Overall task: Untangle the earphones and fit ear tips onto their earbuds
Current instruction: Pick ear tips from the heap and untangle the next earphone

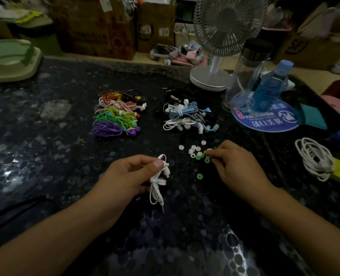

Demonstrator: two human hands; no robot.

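My left hand (pixel 129 176) grips a bundled pair of white earphones (pixel 158 181); its cable loop and jack plug hang below the fingers, and the earbuds stick up by the thumb. My right hand (pixel 234 164) rests on the dark table, with its fingertips pinched on a white ear tip (pixel 209 150) at the edge of a small scatter of white and green ear tips (pixel 195 152). One green tip (pixel 199 176) lies apart, nearer to me.
A pile of coloured earphones (pixel 116 114) and a pile of white and blue earphones (pixel 187 116) lie further back. A desk fan (pixel 217 76), a clear bottle (pixel 244 76), a blue bottle (pixel 270 88) and a coiled white cable (pixel 314 158) stand to the right.
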